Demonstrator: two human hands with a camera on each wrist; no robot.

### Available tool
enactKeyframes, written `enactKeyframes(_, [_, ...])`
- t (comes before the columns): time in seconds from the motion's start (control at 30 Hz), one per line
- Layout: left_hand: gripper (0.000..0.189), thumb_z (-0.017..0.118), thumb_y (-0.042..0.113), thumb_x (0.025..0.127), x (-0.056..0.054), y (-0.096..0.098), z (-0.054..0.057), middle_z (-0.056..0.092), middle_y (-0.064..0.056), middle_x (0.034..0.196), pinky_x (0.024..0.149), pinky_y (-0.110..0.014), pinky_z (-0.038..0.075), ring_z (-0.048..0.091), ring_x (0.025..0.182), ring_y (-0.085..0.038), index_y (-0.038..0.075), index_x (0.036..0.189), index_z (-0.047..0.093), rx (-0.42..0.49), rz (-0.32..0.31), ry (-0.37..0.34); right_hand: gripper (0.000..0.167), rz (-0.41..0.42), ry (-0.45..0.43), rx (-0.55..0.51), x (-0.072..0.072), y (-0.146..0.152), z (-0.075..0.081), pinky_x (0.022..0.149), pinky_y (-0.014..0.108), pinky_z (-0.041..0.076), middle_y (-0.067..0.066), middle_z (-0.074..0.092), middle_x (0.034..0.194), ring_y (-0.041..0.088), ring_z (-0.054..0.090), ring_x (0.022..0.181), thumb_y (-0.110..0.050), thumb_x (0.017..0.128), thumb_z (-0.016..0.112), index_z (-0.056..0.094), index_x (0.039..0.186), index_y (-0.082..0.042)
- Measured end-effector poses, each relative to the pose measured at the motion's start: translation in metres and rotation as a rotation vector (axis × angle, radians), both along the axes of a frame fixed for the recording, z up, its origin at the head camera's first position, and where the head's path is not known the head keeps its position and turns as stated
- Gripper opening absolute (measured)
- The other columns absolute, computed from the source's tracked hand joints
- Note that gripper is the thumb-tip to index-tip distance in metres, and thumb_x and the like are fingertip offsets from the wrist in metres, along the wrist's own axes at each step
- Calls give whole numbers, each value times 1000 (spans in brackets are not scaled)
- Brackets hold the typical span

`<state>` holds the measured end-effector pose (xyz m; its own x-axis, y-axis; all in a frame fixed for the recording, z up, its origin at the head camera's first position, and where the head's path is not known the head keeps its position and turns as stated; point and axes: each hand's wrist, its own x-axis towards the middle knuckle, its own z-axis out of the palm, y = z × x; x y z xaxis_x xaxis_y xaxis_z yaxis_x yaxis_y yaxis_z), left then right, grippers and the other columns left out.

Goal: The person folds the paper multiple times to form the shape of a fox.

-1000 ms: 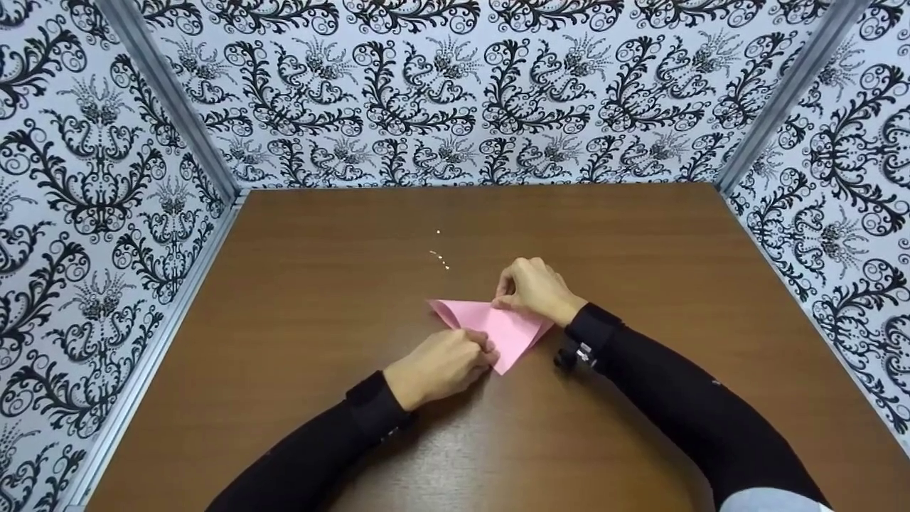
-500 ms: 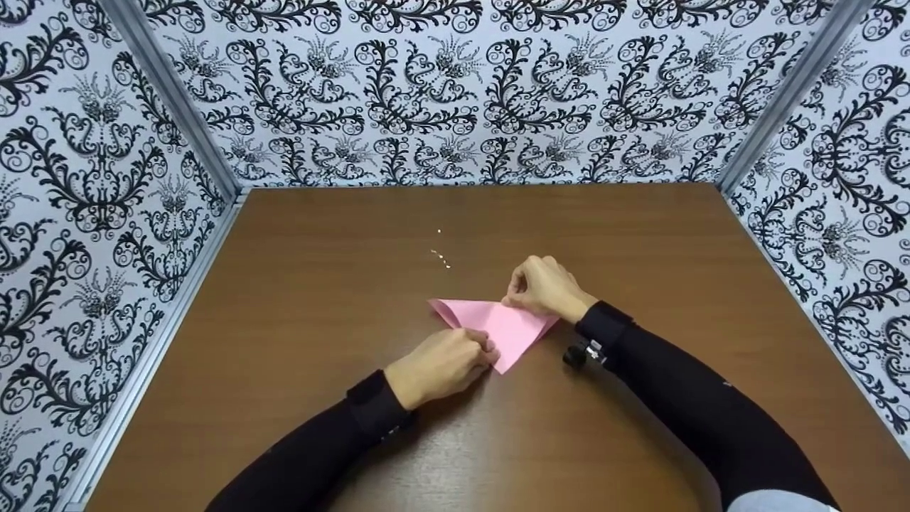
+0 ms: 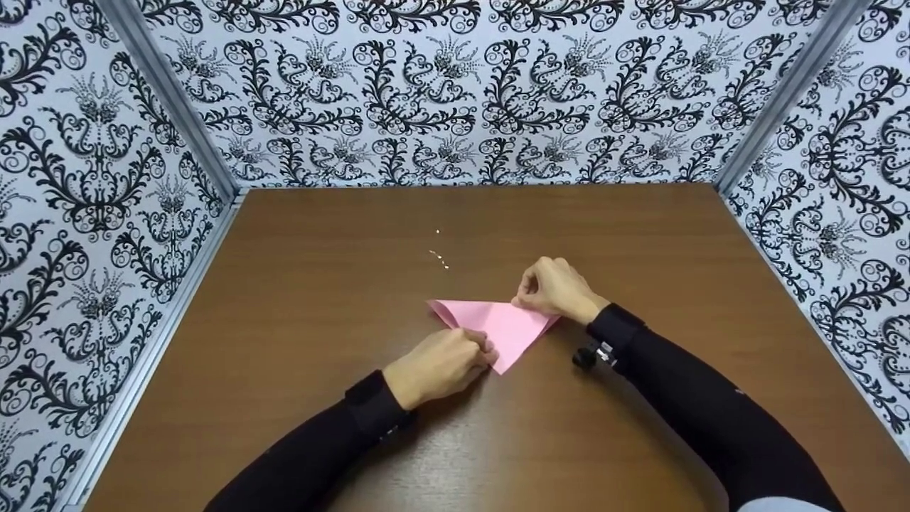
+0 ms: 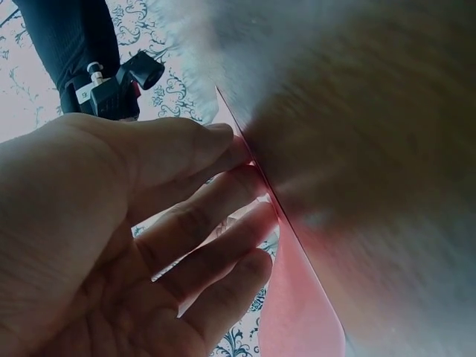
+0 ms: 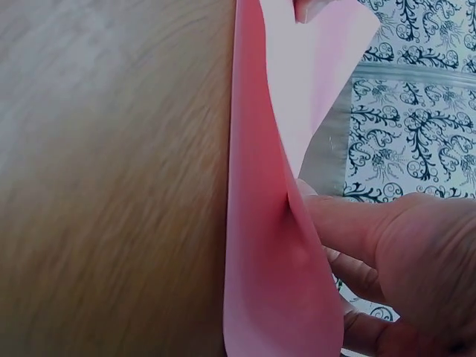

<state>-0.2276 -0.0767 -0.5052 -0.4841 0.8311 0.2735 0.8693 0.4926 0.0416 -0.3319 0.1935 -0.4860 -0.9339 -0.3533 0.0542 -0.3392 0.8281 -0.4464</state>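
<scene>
Near the middle of the counter, the pink paper lies folded into a rough triangle, one corner pointing back toward me. My left grip is fairly relaxed, its fingertips pressing near that corner; my right grip is narrow, pinching the far edge. Seen from the right wrist, the upper layer bows off the lower one, leaving a hollow between. That is my worry: if I flatten the bulge with the layers askew, I judge the fold would come out crooked or wrinkled. Too light a press on the left could let the sheet swivel, and too hard a pull on the right might kink or tear it. The white specks beyond lie apart from the paper and seem no threat, though I cannot tell what they are. As for writing, I see none on the paper, and the wallpaper carries black scrollwork. The wrist camera on my right arm has a pale tag, its mark too small to read
</scene>
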Motion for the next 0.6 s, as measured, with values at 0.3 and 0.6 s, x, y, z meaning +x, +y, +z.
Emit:
enactKeyframes(0.3, [16, 81, 11, 111, 1, 1, 2, 79, -3, 94, 78, -34, 68, 73, 81, -12, 12, 97, 88, 9, 21, -54, 11, 46, 38, -26, 0, 14, -3, 72, 32, 52, 1, 89, 85, 14, 67, 69, -14, 91, 89, 90, 80, -16])
enactKeyframes(0.6, [13, 80, 8, 110, 0, 0, 1, 77, -2, 92, 79, -34, 68, 74, 82, -13, 11, 99, 87, 18, 3, -40, 7, 26, 12, -40, 1, 30, -4, 75, 32, 54, 1, 91, 91, 13, 69, 73, -18, 92, 92, 93, 85, -18])
